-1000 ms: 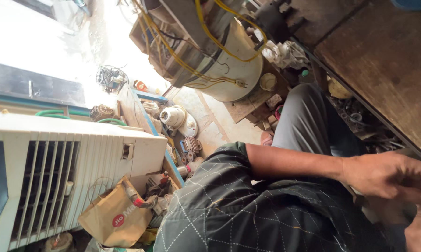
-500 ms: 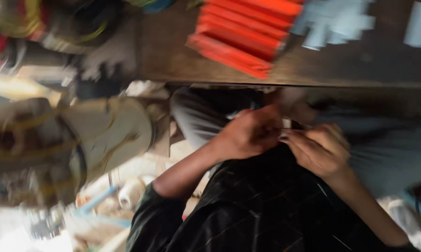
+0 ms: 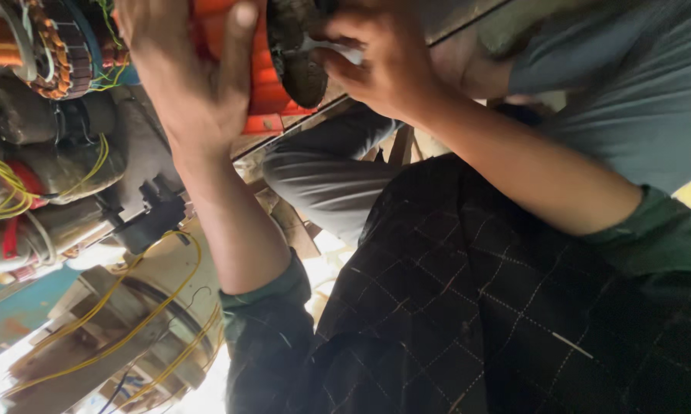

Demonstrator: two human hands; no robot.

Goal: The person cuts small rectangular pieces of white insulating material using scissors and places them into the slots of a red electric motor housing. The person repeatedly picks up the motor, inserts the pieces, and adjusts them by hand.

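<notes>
My left hand is clasped around an orange ribbed motor housing at the top of the view, thumb lying across its ribs. Just to its right, my right hand grips a dark round end cover fitted against the orange housing, with a small white piece under its fingers. Both forearms come up out of the rolled sleeves of my dark checked shirt. Most of the housing is hidden behind my hands.
A motor stator with copper windings lies at the top left. Below it are grey motor bodies and a cream cylindrical motor wrapped in yellow wires. The wooden bench edge runs under the orange housing. My legs in grey trousers are underneath.
The view has swung and closed in. My hands, held together over my lap half a second ago, now grip the orange housing and its dark end cover.
</notes>
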